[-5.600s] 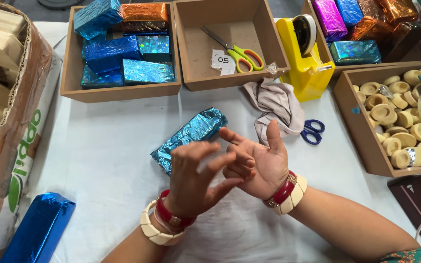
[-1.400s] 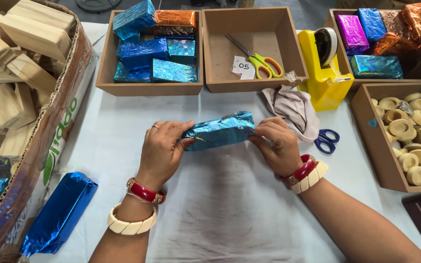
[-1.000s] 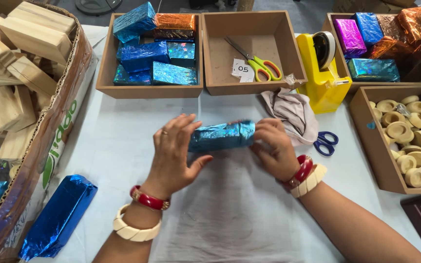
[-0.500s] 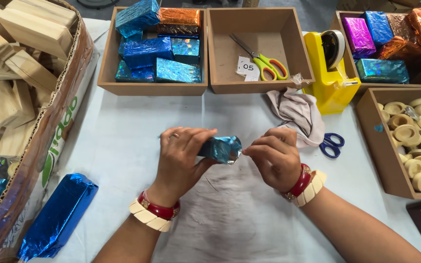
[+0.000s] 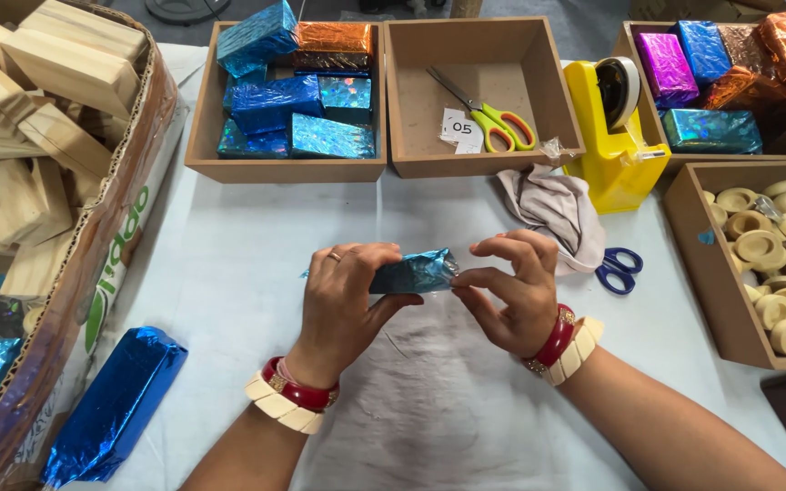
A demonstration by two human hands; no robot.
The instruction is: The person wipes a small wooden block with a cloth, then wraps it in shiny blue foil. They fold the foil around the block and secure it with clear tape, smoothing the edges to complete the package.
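My left hand [image 5: 343, 295] is wrapped over a foil block [image 5: 414, 271], teal-blue, gripping most of its length; only the end twd my right shows. My right hand [image 5: 511, 289] is at that end, thumb & forefinger pinched on the foil fold there, other fingers curled loose above. Block is held just above the white table [image 5: 247, 245], roughly level, btwn both hands. Just beyond my right hand lies a grey cloth [image 5: 552, 205], w/ blue scissors [image 5: 616, 270] beside it, further right. Past the cloth stands a yellow tape dispenser [image 5: 616, 136]. Straight ahead of my hands is a box [image 5: 479, 100] w/ green-yellow scissors [image 5: 493, 118] & a paper tag. Ahead of my left hand, a box of wrapped blocks [image 5: 288, 100], blue, teal, orange. Far right of my right hand, a box of wooden rings [image 5: 766, 264]. Left of my left wrist, well apart, a blue wrapped block [image 5: 115, 405] lies on the table, next to a carton of bare wood blocks [image 5: 29, 118].
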